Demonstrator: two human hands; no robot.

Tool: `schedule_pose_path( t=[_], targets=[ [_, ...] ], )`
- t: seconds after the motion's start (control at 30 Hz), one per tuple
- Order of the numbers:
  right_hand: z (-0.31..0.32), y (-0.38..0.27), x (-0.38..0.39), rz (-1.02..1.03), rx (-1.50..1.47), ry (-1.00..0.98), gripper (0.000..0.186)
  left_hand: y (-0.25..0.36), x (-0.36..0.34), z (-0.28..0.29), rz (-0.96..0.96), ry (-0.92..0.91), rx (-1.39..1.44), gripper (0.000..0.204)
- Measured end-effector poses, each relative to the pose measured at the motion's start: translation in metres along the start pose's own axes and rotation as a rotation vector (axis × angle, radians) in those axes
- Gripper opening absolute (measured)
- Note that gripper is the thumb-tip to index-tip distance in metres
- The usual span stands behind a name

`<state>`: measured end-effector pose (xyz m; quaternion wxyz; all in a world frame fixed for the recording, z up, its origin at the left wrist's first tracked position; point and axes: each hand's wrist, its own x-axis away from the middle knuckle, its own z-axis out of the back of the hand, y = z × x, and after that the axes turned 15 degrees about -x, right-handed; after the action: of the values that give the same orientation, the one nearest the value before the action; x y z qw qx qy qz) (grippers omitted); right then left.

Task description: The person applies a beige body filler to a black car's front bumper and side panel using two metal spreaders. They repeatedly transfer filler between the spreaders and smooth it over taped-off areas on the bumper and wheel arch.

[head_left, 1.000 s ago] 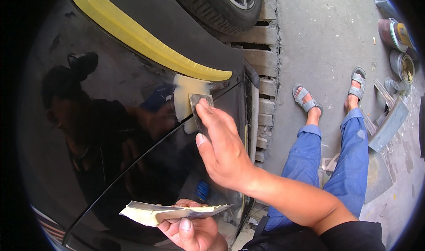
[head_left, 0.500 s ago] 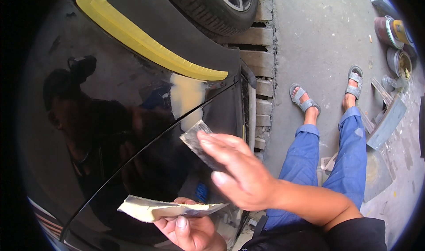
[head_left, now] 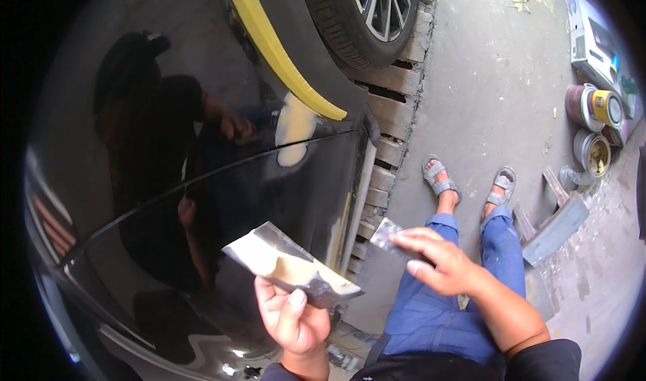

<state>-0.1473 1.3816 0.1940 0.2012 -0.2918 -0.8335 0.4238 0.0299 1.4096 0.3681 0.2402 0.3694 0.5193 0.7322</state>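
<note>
The car panel (head_left: 282,209) looks glossy, the filler patch (head_left: 295,124) matt, the tape (head_left: 276,58) papery.

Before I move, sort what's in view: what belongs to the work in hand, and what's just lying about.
Apparently in use:
- putty-bearing plate, in the left hand's grip
- flat spreader, in the right hand
- beige patch on the black car body
- yellow tape

Apparently just lying about:
- yellow can
- open can
- grey board
- white boxy thing
</note>
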Motion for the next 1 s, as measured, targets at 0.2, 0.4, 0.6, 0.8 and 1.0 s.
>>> schedule_pose_path(
  t=[0.2,0.4,0.6,0.8,1.0],
  targets=[
    [0.037,-0.021,0.065,-0.204,-0.079,0.121,0.047,0.003,0.060,-0.015,0.187,0.048,0.192,0.055],
    [0.040,-0.078,0.113,-0.330,-0.102,0.204,0.044,0.034,0.117,-0.019,0.169,0.026,0.299,0.046],
    [0.008,-0.106,0.146,-0.255,-0.002,0.280,0.044,0.054,0.145,0.016,0.210,-0.075,0.393,0.045],
    [-0.049,-0.122,0.177,-0.260,-0.300,0.459,0.050,0.056,0.175,0.065,0.233,-0.207,0.543,0.044],
    [-0.129,-0.147,0.187,-0.114,-0.600,0.313,0.058,0.056,0.215,0.123,0.195,-0.329,0.701,0.048]
  ],
)
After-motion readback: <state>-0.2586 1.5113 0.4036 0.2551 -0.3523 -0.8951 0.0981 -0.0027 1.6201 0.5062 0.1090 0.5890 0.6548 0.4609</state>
